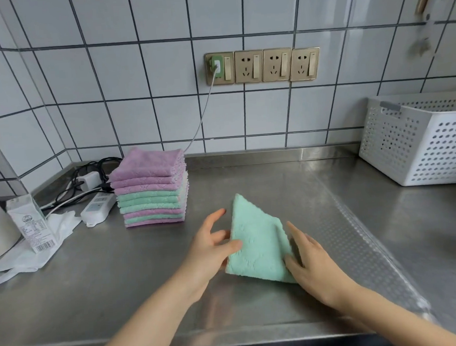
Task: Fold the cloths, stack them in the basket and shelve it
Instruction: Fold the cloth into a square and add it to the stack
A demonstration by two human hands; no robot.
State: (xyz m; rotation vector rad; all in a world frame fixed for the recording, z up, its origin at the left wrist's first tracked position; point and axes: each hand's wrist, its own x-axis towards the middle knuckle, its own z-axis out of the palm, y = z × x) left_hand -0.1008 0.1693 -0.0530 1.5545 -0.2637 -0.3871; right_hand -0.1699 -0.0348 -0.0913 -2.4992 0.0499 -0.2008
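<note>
I am wearing nothing on my left hand [213, 244], right hand [313, 264] or forearms: no sleeves, rings or watch.

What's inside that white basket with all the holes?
Only part of the basket shows. Its top opening and the holes show just white walls, with no cloth colour in view. The bottom is hidden by the front wall, and the right side runs out of the picture.

A mint-green cloth [258, 241] is seen on the grey steel tabletop [120, 275]. Left of it, a stack of cloths [151, 187] is banded lilac and mint green. The basket [421, 143] is white, patterned with round holes. The wall tiles [120, 72] are white with dark grout.
</note>
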